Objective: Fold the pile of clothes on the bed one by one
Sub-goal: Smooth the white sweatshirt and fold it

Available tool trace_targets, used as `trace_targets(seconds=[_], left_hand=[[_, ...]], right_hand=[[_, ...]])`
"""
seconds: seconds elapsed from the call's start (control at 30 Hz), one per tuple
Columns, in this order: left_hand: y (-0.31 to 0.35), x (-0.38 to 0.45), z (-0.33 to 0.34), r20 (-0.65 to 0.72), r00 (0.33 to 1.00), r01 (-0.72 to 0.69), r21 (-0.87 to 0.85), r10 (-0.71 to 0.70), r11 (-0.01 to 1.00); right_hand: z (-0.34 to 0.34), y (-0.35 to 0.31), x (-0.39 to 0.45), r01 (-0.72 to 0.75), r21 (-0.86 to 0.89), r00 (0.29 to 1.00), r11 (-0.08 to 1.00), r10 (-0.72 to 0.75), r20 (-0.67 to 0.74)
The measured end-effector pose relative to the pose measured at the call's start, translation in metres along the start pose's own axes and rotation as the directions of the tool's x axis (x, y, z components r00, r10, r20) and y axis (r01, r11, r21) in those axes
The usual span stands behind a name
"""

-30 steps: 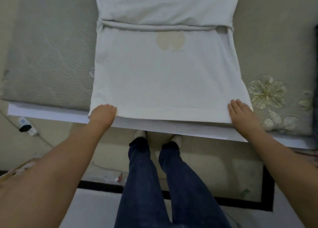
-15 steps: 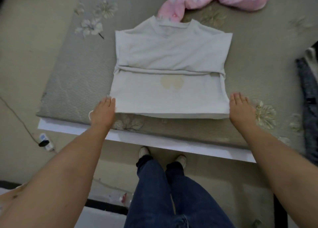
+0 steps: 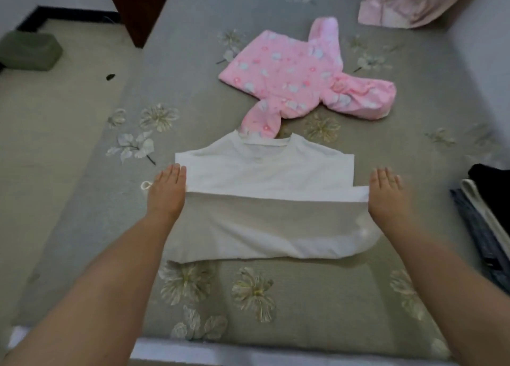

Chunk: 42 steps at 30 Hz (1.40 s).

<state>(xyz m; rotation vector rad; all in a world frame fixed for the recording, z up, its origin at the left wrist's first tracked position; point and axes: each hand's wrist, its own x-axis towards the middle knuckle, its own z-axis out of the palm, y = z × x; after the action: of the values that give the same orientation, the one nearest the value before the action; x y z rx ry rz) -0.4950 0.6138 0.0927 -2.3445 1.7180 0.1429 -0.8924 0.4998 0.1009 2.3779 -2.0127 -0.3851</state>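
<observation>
Within the last second both hands had carried the hem of the white shirt [image 3: 265, 172] from the near edge of the bed [image 3: 82, 200] up over its body, so the fold line sat mid-shirt. The left hand [image 3: 165, 191] and right hand [image 3: 385, 193] each held a hem corner, fingers straight on top, thumbs hidden. The shirt looked nearly folded; the pink garment [image 3: 292, 76] beyond awaited folding.

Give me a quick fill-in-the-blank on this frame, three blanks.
1. Both hands, left and right, hold the hem of the ___ shirt.
2. The garment beyond its collar is ___.
3. The folded stack lies at the bed's ___ edge.

Missing words: white; pink; right
</observation>
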Motion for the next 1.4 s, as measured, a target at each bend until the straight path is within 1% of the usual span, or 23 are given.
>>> trace_targets(seconds=[0.07, 0.17, 0.3, 0.5, 0.57, 0.63, 0.7, 0.73, 0.8, 0.83, 0.9, 0.97, 1.0, 1.03, 1.1, 1.17, 1.23, 1.27, 1.3, 1.37, 1.4], left_hand=[[-0.003, 0.041, -0.004, 0.018, 0.999, -0.029, 0.013, 0.029, 0.999], [-0.008, 0.097, -0.005, 0.05, 0.997, -0.06, 0.008, 0.06, 0.998], [-0.01, 0.161, 0.003, 0.098, 0.993, -0.073, 0.031, 0.069, 0.997], [-0.001, 0.253, 0.03, 0.138, 0.99, -0.047, 0.052, 0.039, 0.998], [0.007, 0.281, 0.045, 0.134, 0.991, -0.037, 0.037, 0.032, 0.999], [0.019, 0.302, 0.061, 0.103, 0.995, 0.006, 0.005, -0.007, 1.0], [0.037, 0.311, 0.078, 0.066, 0.996, 0.068, -0.095, -0.062, 0.993], [0.049, 0.309, 0.087, 0.056, 0.997, 0.067, -0.161, -0.058, 0.985], [0.073, 0.295, 0.104, 0.012, 1.0, 0.005, -0.267, -0.001, 0.964], [0.083, 0.284, 0.111, -0.026, 0.999, -0.04, -0.314, 0.033, 0.949], [0.101, 0.253, 0.122, -0.103, 0.987, -0.152, -0.359, 0.123, 0.921], [0.114, 0.217, 0.134, -0.145, 0.96, -0.274, -0.304, 0.24, 0.912], [0.121, 0.198, 0.141, -0.134, 0.948, -0.315, -0.278, 0.288, 0.908], [0.126, 0.18, 0.147, -0.101, 0.94, -0.341, -0.267, 0.325, 0.901], [0.132, 0.147, 0.158, 0.001, 0.927, -0.362, -0.253, 0.375, 0.897], [0.13, 0.121, 0.167, 0.114, 0.91, -0.367, -0.229, 0.399, 0.902], [0.123, 0.101, 0.172, 0.173, 0.88, -0.399, -0.236, 0.443, 0.886], [0.118, 0.092, 0.174, 0.182, 0.862, -0.425, -0.248, 0.472, 0.871], [0.112, 0.083, 0.175, 0.181, 0.846, -0.452, -0.259, 0.502, 0.854], [0.106, 0.068, 0.177, 0.179, 0.813, -0.501, -0.271, 0.554, 0.822], [0.106, 0.063, 0.177, 0.178, 0.798, -0.524, -0.267, 0.575, 0.809]], right_hand=[[-0.009, -0.01, 0.027, -0.028, -0.04, 0.999, 0.999, 0.029, 0.024], [-0.014, -0.026, 0.072, -0.048, -0.047, 0.998, 0.998, 0.05, 0.047], [-0.006, -0.044, 0.136, -0.033, -0.032, 0.997, 0.999, 0.035, 0.065], [0.027, -0.058, 0.244, -0.034, -0.069, 0.991, 0.997, 0.043, 0.13], [0.047, -0.061, 0.276, -0.045, -0.085, 0.985, 0.995, 0.058, 0.161], [0.07, -0.065, 0.297, -0.083, -0.092, 0.984, 0.992, 0.096, 0.153], [0.095, -0.073, 0.306, -0.116, -0.05, 0.984, 0.992, 0.122, 0.127], [0.105, -0.079, 0.307, -0.126, 0.003, 0.985, 0.992, 0.125, 0.119], [0.12, -0.087, 0.304, -0.143, 0.155, 0.988, 0.978, 0.133, 0.074], [0.124, -0.088, 0.299, -0.131, 0.234, 0.991, 0.963, 0.131, 0.016], [0.128, -0.087, 0.278, -0.023, 0.34, 0.991, 0.94, 0.066, -0.114], [0.136, -0.083, 0.243, 0.121, 0.335, 0.984, 0.934, -0.068, -0.165], [0.142, -0.08, 0.225, 0.162, 0.32, 0.984, 0.933, -0.127, -0.129], [0.148, -0.076, 0.206, 0.166, 0.309, 0.986, 0.936, -0.158, -0.052], [0.16, -0.062, 0.174, 0.08, 0.301, 0.987, 0.95, -0.117, 0.107], [0.172, -0.037, 0.154, -0.033, 0.313, 0.99, 0.949, -0.013, 0.143], [0.178, -0.012, 0.137, -0.157, 0.34, 0.98, 0.927, 0.102, 0.173], [0.18, -0.001, 0.128, -0.227, 0.377, 0.968, 0.898, 0.165, 0.19], [0.181, 0.005, 0.119, -0.306, 0.454, 0.95, 0.837, 0.238, 0.202], [0.182, 0.008, 0.096, -0.458, 0.612, 0.884, 0.645, 0.402, 0.237], [0.183, 0.006, 0.083, -0.508, 0.659, 0.849, 0.555, 0.452, 0.273]])
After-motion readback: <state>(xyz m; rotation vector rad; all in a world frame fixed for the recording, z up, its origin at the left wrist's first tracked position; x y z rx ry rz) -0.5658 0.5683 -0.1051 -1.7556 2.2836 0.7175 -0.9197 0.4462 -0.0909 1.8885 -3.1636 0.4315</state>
